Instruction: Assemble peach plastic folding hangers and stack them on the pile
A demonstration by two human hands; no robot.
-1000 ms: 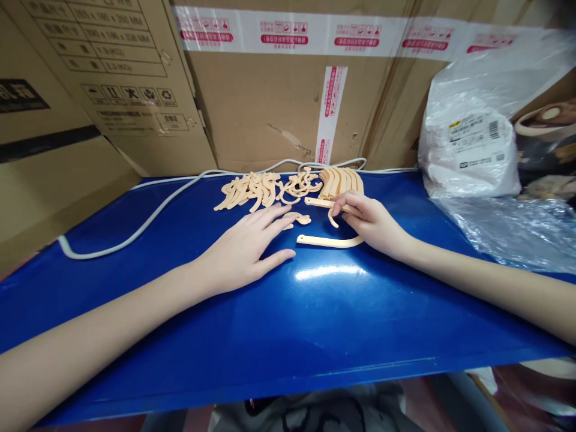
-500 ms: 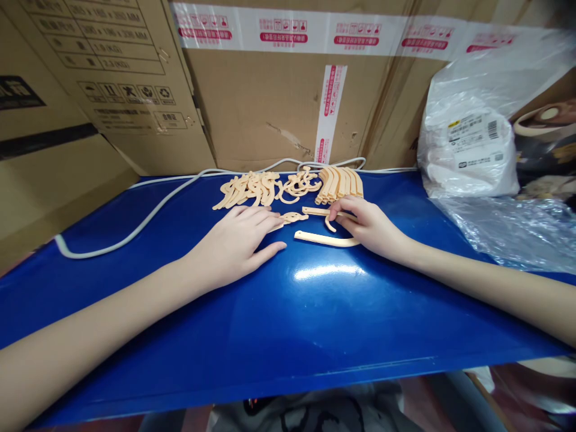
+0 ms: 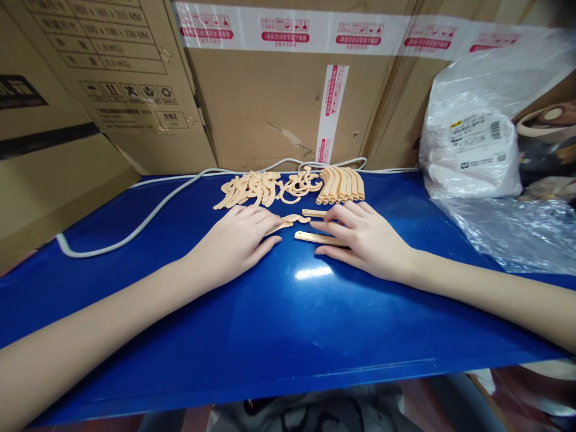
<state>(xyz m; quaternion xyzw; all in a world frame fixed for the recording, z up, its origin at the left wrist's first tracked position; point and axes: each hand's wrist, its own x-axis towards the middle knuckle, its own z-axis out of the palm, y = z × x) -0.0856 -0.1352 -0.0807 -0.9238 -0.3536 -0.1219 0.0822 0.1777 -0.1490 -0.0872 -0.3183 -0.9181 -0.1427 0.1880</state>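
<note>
My left hand [image 3: 243,237] lies low over the blue table, fingers stretched out over pale wooden pieces whose ends are partly hidden under it. Past its fingertips a small curved wooden piece [image 3: 294,218] shows. My right hand [image 3: 364,237] is open, fingers apart, above two pale wooden strips. The nearer strip [image 3: 315,238] has a hole near its left end and runs under the fingers. Beyond it, the farther strip [image 3: 312,213] is also partly covered by the hand. Whether the fingertips press on the strips I cannot tell.
Behind my hands lie a pile of wavy wooden pieces [image 3: 249,189], a heap of small curved pieces [image 3: 299,185] and a stack of bent strips [image 3: 341,185]. A white cable [image 3: 148,223] crosses the blue table [image 3: 270,342]. Cardboard boxes [image 3: 265,90] and a plastic-wrapped package [image 3: 472,144] stand behind.
The small hooked piece between my right fingers no longer shows there. My right hand has opened and spread, covering more of both strips. My left hand has barely moved.
</note>
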